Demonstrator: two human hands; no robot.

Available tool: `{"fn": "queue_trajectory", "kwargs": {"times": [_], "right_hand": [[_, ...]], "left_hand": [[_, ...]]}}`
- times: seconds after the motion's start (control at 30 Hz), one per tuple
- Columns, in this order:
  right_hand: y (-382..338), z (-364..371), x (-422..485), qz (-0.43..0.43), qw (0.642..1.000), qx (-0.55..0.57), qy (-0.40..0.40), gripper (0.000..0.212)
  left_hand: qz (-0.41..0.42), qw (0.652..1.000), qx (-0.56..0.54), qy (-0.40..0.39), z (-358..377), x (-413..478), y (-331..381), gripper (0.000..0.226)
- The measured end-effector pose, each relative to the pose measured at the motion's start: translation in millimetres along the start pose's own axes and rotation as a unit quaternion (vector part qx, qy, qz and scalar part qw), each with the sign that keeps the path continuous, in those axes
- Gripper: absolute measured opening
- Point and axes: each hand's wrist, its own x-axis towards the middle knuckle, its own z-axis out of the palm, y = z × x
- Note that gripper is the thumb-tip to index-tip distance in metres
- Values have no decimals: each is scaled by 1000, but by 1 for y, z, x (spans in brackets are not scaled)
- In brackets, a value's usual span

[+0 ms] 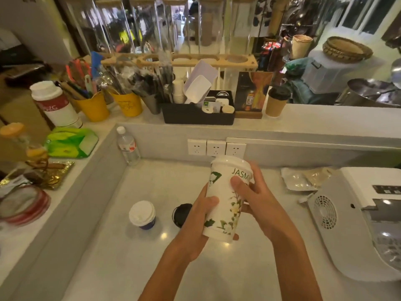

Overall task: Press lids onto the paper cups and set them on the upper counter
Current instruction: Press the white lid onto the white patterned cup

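A tall white paper cup (224,192) printed with flowers and "JASMI" has a white lid (231,162) on top. I hold it tilted above the lower counter (141,257). My left hand (195,222) wraps its lower part, my right hand (253,196) grips its upper side just under the lid. A small blue cup (143,215) with a white lid stands on the lower counter to the left. A black lid (181,213) lies beside it, partly behind my left hand. A brown cup (276,102) with a black lid stands on the upper counter (325,118).
A water bottle (128,146) stands in the lower counter's back corner below three wall sockets (216,147). A white machine (358,218) fills the right side. A black organiser tray (197,115), yellow buckets (128,106) and a white canister (56,104) crowd the upper counter's left.
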Motion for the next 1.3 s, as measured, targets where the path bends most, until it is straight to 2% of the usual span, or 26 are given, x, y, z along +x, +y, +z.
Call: {"fn": "queue_trajectory", "kwargs": {"times": [0.17,0.33,0.47,0.57,0.63,0.67,0.7,0.77,0.8,0.9,0.97,1.03,1.17,1.23,1.3], "right_hand": [[0,29,-8,15,999,7,34,69],[1,46,-14,-9,993,-3,118,57],[0,40,-18,-19,988,-2,153,55],[2,25,-17,-17,991,20,133,57],[6,13,-14,-5,991,15,130,60],[9,6,-12,-2,991,-5,134,59],[11,-3,-12,0,991,-18,132,56],[14,-23,-12,7,996,7,93,53],[13,-36,-12,15,997,34,69,52],[6,-82,-14,41,995,87,36,56],[1,-112,-13,52,996,73,21,58],[-2,-138,-11,52,999,-5,16,57],[-17,-185,-5,33,994,-103,-10,47],[-39,-213,2,15,990,-135,-41,54],[-71,-249,22,-5,983,-168,-68,70]], "left_hand": [[-22,998,1,-66,-29,-10,19,80],[-46,993,-37,-100,-36,-14,20,100],[-52,993,-58,-84,-25,-13,15,84],[-24,998,-19,-52,-6,-5,16,69],[30,996,86,10,13,5,11,63],[67,980,176,56,22,11,7,69],[105,951,275,96,32,15,4,79],[163,890,410,112,51,22,-4,88],[177,886,418,94,62,26,-10,88],[165,946,264,92,94,38,-29,78],[148,966,183,107,109,50,-39,57],[141,965,192,107,121,65,-48,42],[163,938,247,179,153,94,-59,62],[166,934,258,182,175,115,-49,68],[171,927,290,163,197,150,-26,70]]}}
